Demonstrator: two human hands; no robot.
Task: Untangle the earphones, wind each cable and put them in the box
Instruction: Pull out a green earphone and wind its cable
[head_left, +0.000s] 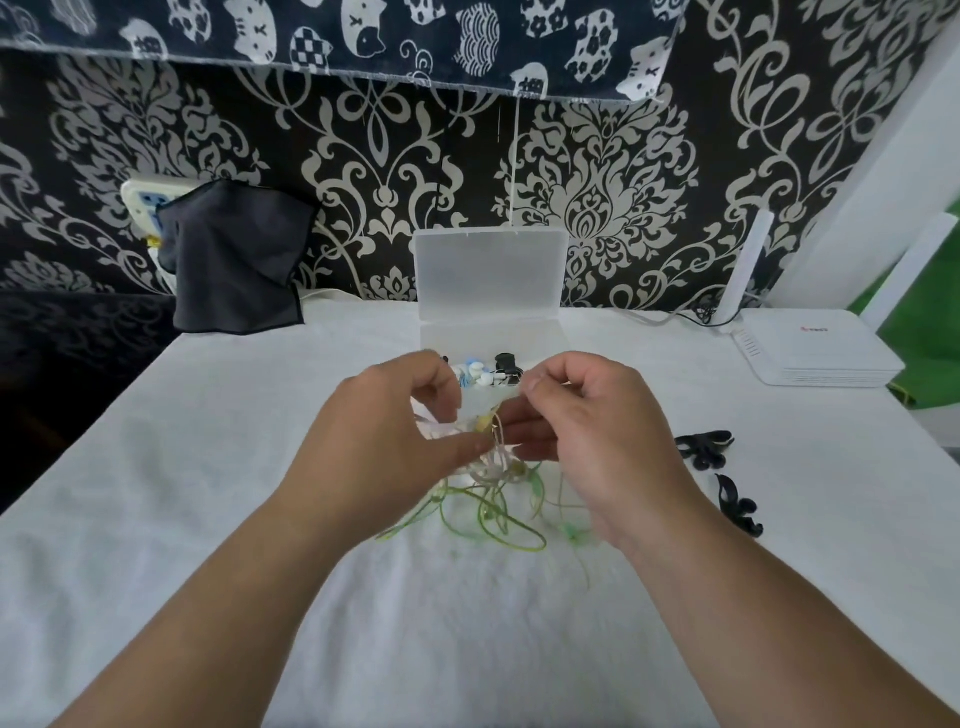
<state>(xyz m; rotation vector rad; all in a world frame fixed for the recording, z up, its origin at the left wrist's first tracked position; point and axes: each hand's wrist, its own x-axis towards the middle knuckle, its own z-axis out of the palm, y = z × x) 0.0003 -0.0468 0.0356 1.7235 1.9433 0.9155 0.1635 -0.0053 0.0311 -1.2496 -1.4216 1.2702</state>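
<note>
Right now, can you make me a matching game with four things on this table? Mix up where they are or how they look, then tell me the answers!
Things:
1. plastic box
2. earphone cables
3. dark cloth
4. white router

Place or state:
A. lying flat at the far right of the table
B. tangled, pinched by the left hand and the right hand
C. lid standing open, just behind the hands
D. hanging by the wall on the left

Pairs: 1-C, 2-B, 3-D, 4-A
</note>
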